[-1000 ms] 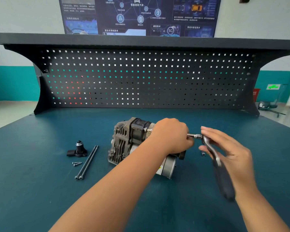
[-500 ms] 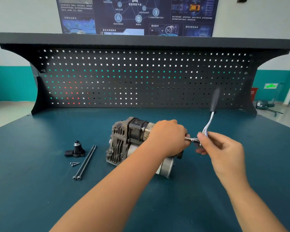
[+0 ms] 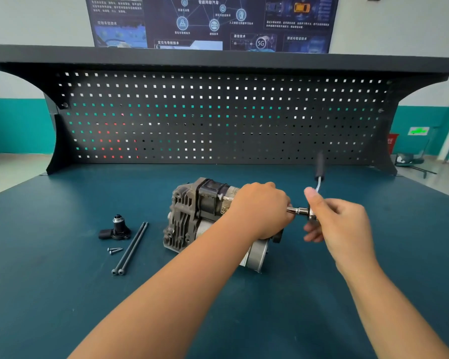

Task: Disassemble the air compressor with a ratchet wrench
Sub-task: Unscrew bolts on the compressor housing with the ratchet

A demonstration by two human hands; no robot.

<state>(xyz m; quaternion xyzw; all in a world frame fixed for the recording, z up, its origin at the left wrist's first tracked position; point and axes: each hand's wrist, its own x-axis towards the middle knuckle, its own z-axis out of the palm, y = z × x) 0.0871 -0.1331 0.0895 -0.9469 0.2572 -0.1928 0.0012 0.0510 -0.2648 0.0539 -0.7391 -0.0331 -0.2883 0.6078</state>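
Note:
The grey and black air compressor [image 3: 192,213] lies on its side in the middle of the blue bench top. My left hand [image 3: 259,208] grips its right end and hides that end. The ratchet wrench [image 3: 300,210] points its chrome socket extension into the compressor from the right, just past my left knuckles. Its black handle [image 3: 320,164] stands upward and looks blurred. My right hand [image 3: 335,218] holds the wrench at its head, thumb raised along the shaft.
Left of the compressor lie two long black bolts [image 3: 131,248], two small screws [image 3: 114,250] and a black removed fitting [image 3: 117,229]. A dark pegboard [image 3: 218,117] with a shelf on top closes the back of the bench [image 3: 62,294].
The wrench handle swung from pointing down toward me up to standing upright, turning about the socket. My right hand shifted its hold to the wrench head. My left hand stayed on the compressor.

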